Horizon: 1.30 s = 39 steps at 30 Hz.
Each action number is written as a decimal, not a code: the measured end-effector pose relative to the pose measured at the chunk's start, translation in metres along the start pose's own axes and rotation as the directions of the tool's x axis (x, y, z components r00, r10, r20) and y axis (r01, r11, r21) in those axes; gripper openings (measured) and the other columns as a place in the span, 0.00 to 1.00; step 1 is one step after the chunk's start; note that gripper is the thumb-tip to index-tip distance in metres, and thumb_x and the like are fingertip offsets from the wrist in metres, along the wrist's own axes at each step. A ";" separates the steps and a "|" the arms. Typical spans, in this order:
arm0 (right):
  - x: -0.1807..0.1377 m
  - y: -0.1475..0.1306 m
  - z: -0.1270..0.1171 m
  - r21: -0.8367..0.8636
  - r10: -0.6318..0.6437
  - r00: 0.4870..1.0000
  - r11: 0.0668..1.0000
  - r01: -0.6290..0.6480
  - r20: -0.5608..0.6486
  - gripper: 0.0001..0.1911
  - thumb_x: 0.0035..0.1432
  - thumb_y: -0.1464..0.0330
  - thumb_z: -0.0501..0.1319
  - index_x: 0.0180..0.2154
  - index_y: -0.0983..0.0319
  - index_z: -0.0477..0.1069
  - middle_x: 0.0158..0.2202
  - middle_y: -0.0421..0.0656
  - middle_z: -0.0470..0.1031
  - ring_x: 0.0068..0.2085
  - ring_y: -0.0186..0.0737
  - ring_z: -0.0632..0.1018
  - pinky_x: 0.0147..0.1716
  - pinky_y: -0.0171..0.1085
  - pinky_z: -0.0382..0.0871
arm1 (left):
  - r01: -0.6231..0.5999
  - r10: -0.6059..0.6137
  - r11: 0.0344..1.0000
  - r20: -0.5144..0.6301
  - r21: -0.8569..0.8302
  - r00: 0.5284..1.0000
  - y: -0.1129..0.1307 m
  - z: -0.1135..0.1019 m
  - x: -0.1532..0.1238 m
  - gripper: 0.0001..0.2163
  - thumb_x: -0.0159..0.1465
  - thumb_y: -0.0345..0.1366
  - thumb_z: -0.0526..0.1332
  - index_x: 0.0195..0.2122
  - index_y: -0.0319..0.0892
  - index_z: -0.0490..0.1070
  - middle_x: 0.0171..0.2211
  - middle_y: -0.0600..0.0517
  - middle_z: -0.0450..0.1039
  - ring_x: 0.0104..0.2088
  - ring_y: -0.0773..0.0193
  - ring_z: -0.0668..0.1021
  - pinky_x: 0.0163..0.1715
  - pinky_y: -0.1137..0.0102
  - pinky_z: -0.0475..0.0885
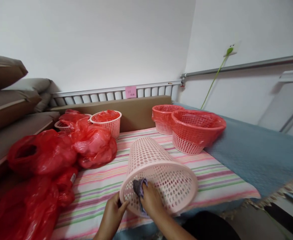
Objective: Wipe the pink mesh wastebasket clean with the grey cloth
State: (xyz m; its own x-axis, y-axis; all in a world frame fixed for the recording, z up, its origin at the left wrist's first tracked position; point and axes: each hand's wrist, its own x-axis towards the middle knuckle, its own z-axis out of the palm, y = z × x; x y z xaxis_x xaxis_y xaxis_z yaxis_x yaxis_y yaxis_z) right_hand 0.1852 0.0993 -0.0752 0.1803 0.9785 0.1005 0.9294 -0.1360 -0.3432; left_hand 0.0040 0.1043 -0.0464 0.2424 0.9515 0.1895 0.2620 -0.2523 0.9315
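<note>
A pale pink perforated plastic basket [146,151] lies on its side on a striped cloth, its mouth turned toward me. My left hand [112,211] grips the left part of its rim, thumb and fingers closed around the edge. Inside the mouth, my right hand [151,198] is closed on a purple-grey cloth [138,188], close to the basket's left inner wall. Part of the cloth is hidden behind my fingers.
Red plastic bags [46,153] are heaped at the left, near stacked cushions [8,96]. A bag-lined basket [113,125] stands behind them. Two more lined baskets, one nearer [189,143], stand at the right on the striped cloth [93,193]. A radiator [96,96] runs along the wall.
</note>
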 end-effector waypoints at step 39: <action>0.023 -0.020 0.053 -0.135 0.041 0.999 0.990 -0.038 0.021 0.29 0.52 0.68 0.56 0.57 0.64 0.65 0.57 0.53 0.69 0.57 0.50 0.70 0.55 0.42 0.62 | -0.095 0.089 0.995 0.175 0.025 0.981 -0.064 -0.035 0.043 0.14 0.63 0.38 0.55 0.23 0.36 0.70 0.22 0.52 0.70 0.25 0.67 0.69 0.26 0.76 0.62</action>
State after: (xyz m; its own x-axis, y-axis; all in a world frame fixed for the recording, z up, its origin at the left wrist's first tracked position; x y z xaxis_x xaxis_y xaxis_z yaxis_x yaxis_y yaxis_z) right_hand 0.1536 0.1326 -0.1154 0.2119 0.9750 0.0667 0.9568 -0.1931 -0.2173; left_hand -0.0347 0.1672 -0.0873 0.4245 0.8797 0.2141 0.2616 -0.3455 0.9012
